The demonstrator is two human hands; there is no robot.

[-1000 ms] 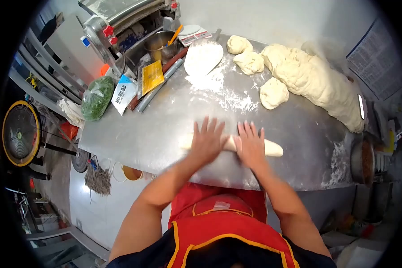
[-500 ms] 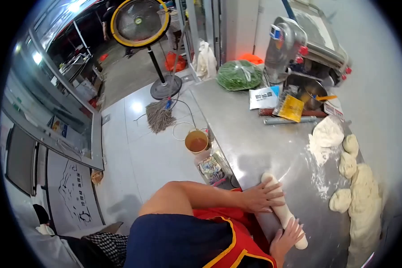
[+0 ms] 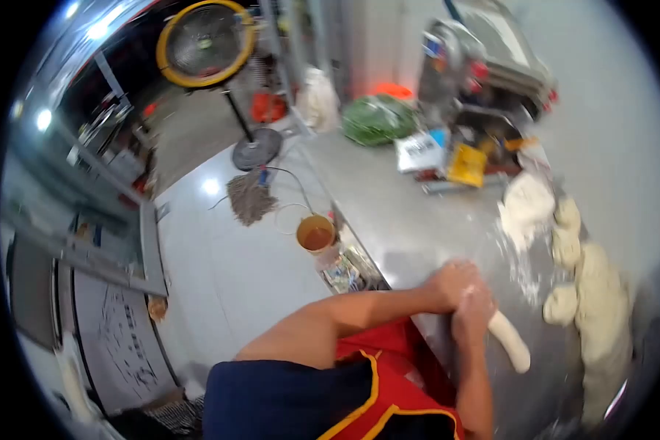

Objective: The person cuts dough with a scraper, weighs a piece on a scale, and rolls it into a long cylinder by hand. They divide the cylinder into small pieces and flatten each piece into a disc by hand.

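A long white dough roll [image 3: 510,343] lies on the metal table, its lower end bare and its upper part hidden by my hands. My right hand [image 3: 474,308] is closed over the covered part of the roll. Right against it, at the upper side, is my left hand [image 3: 453,281], blurred, its fingers bunched or overlapped so that their grip is unclear. To the right sit a small dough ball [image 3: 561,304] and a large dough mass [image 3: 601,323].
On the metal table [image 3: 411,227] are floured dough [image 3: 528,199], bagged greens [image 3: 378,119], a yellow packet [image 3: 466,165] and a metal machine [image 3: 447,66]. A bucket [image 3: 316,233], mop [image 3: 251,198] and fan [image 3: 207,44] stand on the floor side.
Both hands were spread flat and apart on the roll; now they are together near its upper part, with the right hand moved up. The view has shifted slightly.
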